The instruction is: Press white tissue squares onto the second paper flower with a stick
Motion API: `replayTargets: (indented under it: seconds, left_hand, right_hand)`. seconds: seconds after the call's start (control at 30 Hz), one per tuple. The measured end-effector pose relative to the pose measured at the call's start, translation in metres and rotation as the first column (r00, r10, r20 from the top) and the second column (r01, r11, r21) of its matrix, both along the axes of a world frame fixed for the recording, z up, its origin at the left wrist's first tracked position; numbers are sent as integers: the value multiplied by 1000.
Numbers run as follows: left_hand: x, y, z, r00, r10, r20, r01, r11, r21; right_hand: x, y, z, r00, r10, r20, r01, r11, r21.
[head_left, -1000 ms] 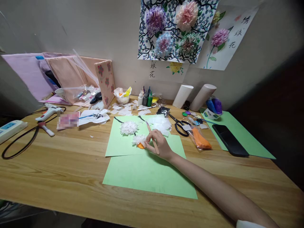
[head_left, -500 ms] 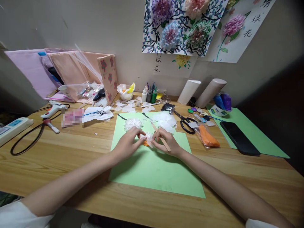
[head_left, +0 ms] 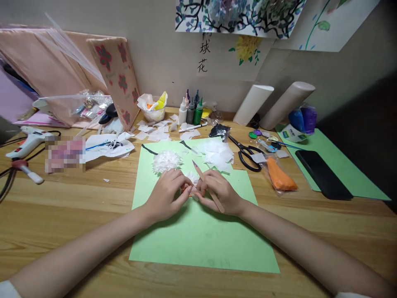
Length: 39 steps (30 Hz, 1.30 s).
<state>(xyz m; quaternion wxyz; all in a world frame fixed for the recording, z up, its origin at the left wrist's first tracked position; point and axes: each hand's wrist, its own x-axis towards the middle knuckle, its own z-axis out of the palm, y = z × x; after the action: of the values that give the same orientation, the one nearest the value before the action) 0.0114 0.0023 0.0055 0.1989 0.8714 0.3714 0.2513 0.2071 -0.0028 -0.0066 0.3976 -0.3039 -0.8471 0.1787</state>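
At the middle of the green sheet (head_left: 203, 240), my left hand (head_left: 167, 194) and my right hand (head_left: 221, 192) meet at the fingertips. Both pinch a small piece of thin white paper (head_left: 194, 191) between them. A wooden pencil (head_left: 218, 202) also lies in my right hand, slanting up to the left with its pinkish tip raised. Just behind my fingers is a small white paper tuft (head_left: 191, 178), partly hidden. A fuller white paper pompom flower (head_left: 167, 161) lies beyond my left hand, beside a short black stem. Loose white paper squares (head_left: 217, 152) are piled beyond my right hand.
Black scissors (head_left: 248, 159), a bag of orange clay (head_left: 281, 178) and a phone (head_left: 322, 174) lie to the right. Paint bottles (head_left: 190, 111) and a cup (head_left: 153, 111) stand at the back. A glue gun (head_left: 29, 142) lies left; white rolls (head_left: 252, 105) lean against the wall.
The view has tilted down and come closer. My fingertips have drawn together over the small paper piece, covering most of the orange that showed beneath them. The pencil stays in my right hand.
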Motion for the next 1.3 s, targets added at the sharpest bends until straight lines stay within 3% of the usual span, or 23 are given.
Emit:
replayTargets:
  seconds: [0.23,0.4,0.5,0.63,0.73,1.03,1.3]
  left_hand:
    - [1,1,1,998,-41,-44,42,999,18]
    - [2,3,-4,1000,26,-7,-26,999,31]
    - [2,3,-6,997,71,-4,-71,997,19]
    - [3,3,-5,996,89,-13,-89,996,12]
    - [3,3,-5,996,86,-14,-86,996,11]
    - [3,2,-3,996,84,-1,-84,996,-6]
    - [2,2,-1,970,222,103,-210,971,-117]
  right_hand:
    - [2,1,-1,1000,-4,-3,4,1000,-27]
    - [4,0,1,993,-83,-89,86,996,33]
    - [7,-6,4,988,-38,-147,64,983,175]
    - [10,-15,6,998,63,-23,-48,912,408]
    - [10,-19,6,998,56,40,-68,882,467]
    - [6,-12,3,992,-46,116,-3,919,394]
    - [6,-8,2,997,-36,71,13,954,298]
